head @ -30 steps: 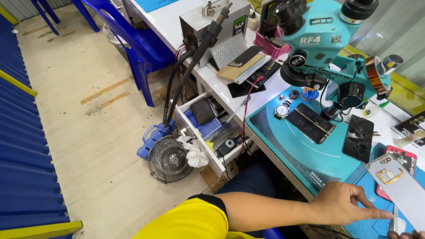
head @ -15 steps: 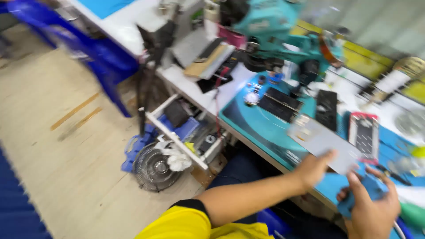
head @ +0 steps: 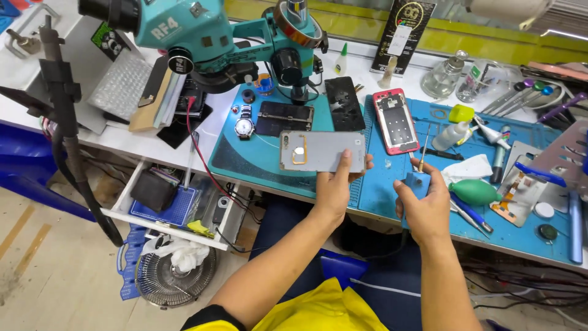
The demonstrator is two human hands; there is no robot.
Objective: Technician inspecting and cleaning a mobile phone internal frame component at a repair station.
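My left hand holds a grey phone back cover by its right end, level above the teal base of the microscope. My right hand grips a blue-handled soldering iron, tip pointing up and away, over the blue work mat. A red-framed opened phone lies on the mat just beyond the iron's tip. A dark phone screen lies left of it.
A teal microscope towers at the back left, a wristwatch on its base. Bottles, tweezers, a green blower bulb and tools crowd the mat's right side. An open drawer and a small fan sit below left.
The view swung from the floor and drawer side onto the bench. My left hand lifted the grey cover off the mat and brought it left; my right hand took hold of the soldering iron.
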